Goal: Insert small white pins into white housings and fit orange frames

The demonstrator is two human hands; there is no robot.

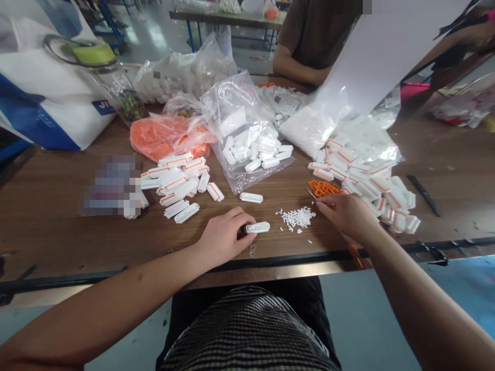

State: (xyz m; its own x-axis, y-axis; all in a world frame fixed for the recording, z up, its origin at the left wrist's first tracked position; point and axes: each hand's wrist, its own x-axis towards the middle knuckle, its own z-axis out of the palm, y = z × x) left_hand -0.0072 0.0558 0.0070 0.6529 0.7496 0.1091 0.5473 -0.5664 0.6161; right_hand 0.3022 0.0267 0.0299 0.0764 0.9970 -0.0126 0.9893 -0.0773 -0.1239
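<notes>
My left hand (228,234) is closed on the left end of a small white plastic connector housing (258,227), which shows rows of small openings on its top. In my right hand (346,214) a thin pointed metal tool, like tweezers or a pick (310,194), is pinched, its tip directed up and left. Between the hands lies a loose heap of tiny white pegs (298,217). Another white housing (251,198) rests just beyond my left hand. Orange plastic strips (323,188) lie right beyond my right fingers.
White housings with orange stripes are piled at left (176,180) and right (375,188). An open clear bag (251,139) spills white parts. Behind stand an orange bag (162,136), a bottle (119,85) and a bag of white pellets (309,129). A person's arm (297,69) rests across the table.
</notes>
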